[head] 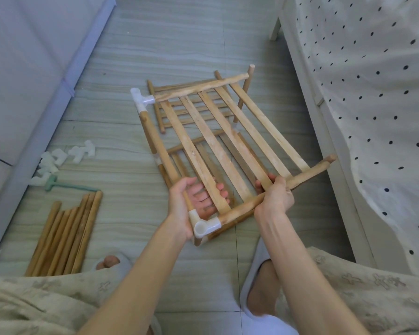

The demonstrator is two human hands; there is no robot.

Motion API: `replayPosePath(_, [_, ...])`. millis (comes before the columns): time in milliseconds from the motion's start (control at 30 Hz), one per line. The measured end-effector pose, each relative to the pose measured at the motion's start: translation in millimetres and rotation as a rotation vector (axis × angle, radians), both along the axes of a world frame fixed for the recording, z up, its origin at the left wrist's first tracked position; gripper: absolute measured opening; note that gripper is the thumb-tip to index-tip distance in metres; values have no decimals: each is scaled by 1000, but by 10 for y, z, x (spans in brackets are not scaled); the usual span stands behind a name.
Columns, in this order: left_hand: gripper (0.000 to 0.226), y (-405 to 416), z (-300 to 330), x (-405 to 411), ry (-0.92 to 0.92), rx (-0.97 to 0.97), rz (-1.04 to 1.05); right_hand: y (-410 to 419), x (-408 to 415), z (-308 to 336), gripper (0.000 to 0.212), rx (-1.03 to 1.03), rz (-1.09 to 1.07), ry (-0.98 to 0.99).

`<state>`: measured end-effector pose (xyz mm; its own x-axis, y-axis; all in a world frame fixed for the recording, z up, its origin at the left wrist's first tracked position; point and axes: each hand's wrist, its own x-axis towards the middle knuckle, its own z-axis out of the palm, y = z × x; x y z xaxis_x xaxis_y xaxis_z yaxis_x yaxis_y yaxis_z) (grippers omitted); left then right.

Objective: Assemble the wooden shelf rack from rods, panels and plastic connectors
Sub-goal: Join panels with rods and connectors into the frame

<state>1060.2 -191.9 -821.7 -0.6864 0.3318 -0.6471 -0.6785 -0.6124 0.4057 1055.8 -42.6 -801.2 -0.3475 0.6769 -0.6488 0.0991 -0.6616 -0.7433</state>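
Both hands gripping slatted panel

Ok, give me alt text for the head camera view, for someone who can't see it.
Two bare hands hold a slatted wooden shelf panel above a tiled floor: the left hand grips a side rod near a white corner connector, the right hand grips the near end rod. More slatted panels lie below, with loose rods and white connectors at left.
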Motion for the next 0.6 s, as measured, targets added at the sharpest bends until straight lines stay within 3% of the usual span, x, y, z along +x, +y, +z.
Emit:
replayPosePath(267, [44, 34, -1, -42, 24, -36, -21, 17, -8, 19, 19, -12, 26, -17])
replayPosePath(467, [51, -12, 31, -17, 14, 42, -40, 32, 17, 89, 20, 11, 188, -39])
replayPosePath(600, [70, -212, 40, -123, 56, 94, -31, 7, 89, 144, 42, 140, 365, -159])
